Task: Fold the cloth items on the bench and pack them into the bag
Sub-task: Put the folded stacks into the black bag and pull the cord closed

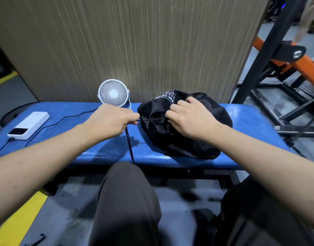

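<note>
A full black drawstring bag [193, 139] with white lettering lies on the blue padded bench [81, 121], right of centre. Its mouth is bunched together and faces left. My left hand [112, 119] pinches the black drawstring [149, 120], which runs taut from the bag's mouth to my fingers; the rest of the cord hangs over the bench's front edge. My right hand [186, 116] grips the gathered fabric at the bag's mouth. No loose cloth items show on the bench.
A small white desk fan [113, 93] stands at the back of the bench, just left of the bag. A white power bank [28, 126] with a black cable lies at the left end. A wood-grain panel rises behind; black and orange metal frames stand at right.
</note>
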`<state>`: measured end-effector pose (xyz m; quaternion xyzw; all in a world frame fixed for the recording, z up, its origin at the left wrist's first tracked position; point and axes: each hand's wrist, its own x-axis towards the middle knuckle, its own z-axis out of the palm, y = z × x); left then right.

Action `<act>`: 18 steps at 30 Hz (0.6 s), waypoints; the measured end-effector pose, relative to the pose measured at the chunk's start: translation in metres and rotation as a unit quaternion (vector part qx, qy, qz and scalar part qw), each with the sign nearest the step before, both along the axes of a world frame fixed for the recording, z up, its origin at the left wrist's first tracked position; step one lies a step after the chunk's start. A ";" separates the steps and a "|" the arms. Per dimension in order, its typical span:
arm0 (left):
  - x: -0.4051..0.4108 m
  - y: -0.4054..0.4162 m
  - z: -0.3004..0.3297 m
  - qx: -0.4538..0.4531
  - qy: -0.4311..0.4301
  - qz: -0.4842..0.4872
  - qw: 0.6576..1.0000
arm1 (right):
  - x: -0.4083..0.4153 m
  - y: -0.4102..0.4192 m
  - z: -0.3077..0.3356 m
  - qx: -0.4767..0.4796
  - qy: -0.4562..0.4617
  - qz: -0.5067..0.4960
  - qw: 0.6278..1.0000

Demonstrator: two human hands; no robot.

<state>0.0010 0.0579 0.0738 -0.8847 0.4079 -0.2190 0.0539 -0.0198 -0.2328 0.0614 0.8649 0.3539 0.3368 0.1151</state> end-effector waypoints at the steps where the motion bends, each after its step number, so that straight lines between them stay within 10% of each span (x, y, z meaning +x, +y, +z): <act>1: 0.000 0.001 0.001 0.008 0.001 0.008 1.000 | 0.000 -0.001 0.001 -0.003 0.000 0.001 1.000; 7: -0.003 -0.003 0.014 -0.008 -0.017 0.042 0.999 | 0.003 -0.008 0.006 0.024 -0.015 -0.030 0.999; 18: 0.014 -0.052 -0.026 -0.184 0.240 0.087 0.949 | -0.014 -0.072 -0.024 0.145 0.196 -0.170 0.955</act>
